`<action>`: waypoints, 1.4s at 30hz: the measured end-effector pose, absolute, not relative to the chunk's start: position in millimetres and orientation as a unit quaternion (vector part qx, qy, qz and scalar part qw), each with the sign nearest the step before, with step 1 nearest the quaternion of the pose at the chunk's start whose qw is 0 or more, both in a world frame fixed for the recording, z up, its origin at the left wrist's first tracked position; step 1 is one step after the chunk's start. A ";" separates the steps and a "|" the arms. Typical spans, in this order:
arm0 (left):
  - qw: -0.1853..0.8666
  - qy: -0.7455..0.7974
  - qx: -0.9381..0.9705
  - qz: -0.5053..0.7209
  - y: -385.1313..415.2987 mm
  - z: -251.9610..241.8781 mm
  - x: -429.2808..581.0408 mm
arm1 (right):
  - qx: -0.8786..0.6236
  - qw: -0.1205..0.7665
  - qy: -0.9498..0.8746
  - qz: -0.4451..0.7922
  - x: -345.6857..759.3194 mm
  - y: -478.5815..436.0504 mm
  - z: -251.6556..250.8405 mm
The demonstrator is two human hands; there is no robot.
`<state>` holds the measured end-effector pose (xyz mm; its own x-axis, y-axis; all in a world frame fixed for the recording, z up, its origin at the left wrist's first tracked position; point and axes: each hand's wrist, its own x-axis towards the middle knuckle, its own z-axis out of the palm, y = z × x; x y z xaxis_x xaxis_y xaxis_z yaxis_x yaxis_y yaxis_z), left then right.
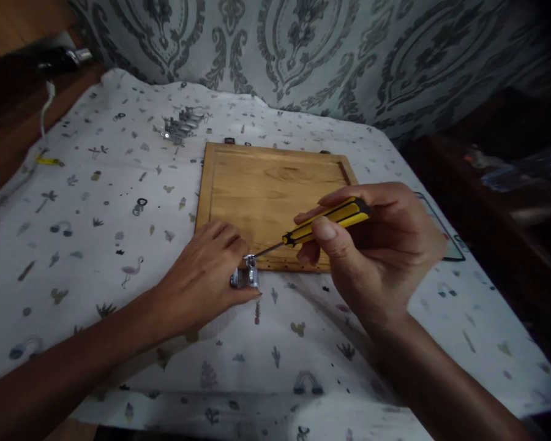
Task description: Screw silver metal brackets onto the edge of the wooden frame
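Observation:
A wooden panel [275,196] with a raised frame lies flat on the patterned cloth. At its near left corner sits a metal cabinet hinge [251,277], partly over the panel's edge. My left hand [211,260] grips the hinge, its fingers over the panel's corner and its thumb below the hinge. My right hand [381,245] pinches a yellow and black screwdriver [328,222] by its handle. The screwdriver's shaft slants down to the left, its tip at the hinge; a screw there is too small to make out. Small dark holes run along the panel's near edge.
Several more metal hinges [181,124] lie bunched at the back left of the cloth [133,343]. A phone-like flat object [447,239] with a dark border lies to the right, partly behind my right hand. A white cable [44,116] hangs at the left. A patterned wall [275,49] stands behind.

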<state>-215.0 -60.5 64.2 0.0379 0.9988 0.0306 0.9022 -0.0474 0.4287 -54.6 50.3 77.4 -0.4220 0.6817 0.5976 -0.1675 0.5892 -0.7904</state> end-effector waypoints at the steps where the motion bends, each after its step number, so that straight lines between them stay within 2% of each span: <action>1: 0.152 0.676 0.704 0.160 -60.3 64.8 -214.7 | -0.175 0.508 -0.733 0.416 -54.8 50.5 77.3; 6: 0.167 0.679 0.698 0.153 -59.9 66.5 -214.0 | -0.143 0.490 -0.749 0.422 -54.7 50.0 81.4; 14: 0.189 0.680 0.693 0.148 -59.7 69.4 -214.2 | -0.098 0.352 -0.825 0.432 -45.9 50.7 97.7; 22: 0.153 0.666 0.702 0.201 -62.7 59.1 -216.5 | -0.068 0.289 -0.863 0.408 -50.3 59.7 107.9; 28: 0.135 0.662 0.706 0.211 -63.1 57.3 -217.4 | -0.074 0.362 -0.844 0.389 -58.0 59.9 104.2; 42: 0.154 0.667 0.704 0.188 -61.8 63.2 -216.3 | -0.087 0.451 -0.819 0.344 -58.8 53.9 92.0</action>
<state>-216.3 -61.8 63.2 0.0383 0.9975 0.0595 0.8820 -0.0618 0.4672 -58.8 53.9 92.0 -0.5780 0.4526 0.6790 -0.1689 0.7477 -0.6422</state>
